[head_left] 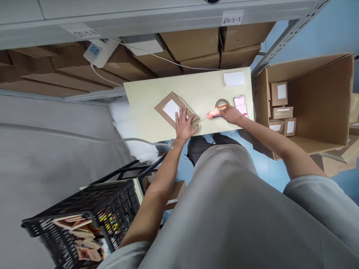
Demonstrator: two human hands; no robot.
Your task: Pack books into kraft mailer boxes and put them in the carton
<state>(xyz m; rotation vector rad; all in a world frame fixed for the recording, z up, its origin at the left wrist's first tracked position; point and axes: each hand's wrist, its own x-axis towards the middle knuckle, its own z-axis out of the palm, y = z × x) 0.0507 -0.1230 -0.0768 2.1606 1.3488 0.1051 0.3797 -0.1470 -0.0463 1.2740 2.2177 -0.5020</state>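
Observation:
A small cardboard box with a white label lies at an angle on the pale table. My left hand rests on its near right part, fingers spread across the box and the label's edge. To the right, my right hand is closed round an orange tape dispenser, held low over the table. A thin clear strip, apparently tape, runs from the dispenser's tip toward the box's right corner. The round tape roll shows just behind the orange part. A phone with a lit screen lies beside my right hand.
White labels lie on the table's far right. A large open carton on the right holds several small boxes. A black crate stands at lower left near white wrapping. Shelved cartons and a power strip line the back.

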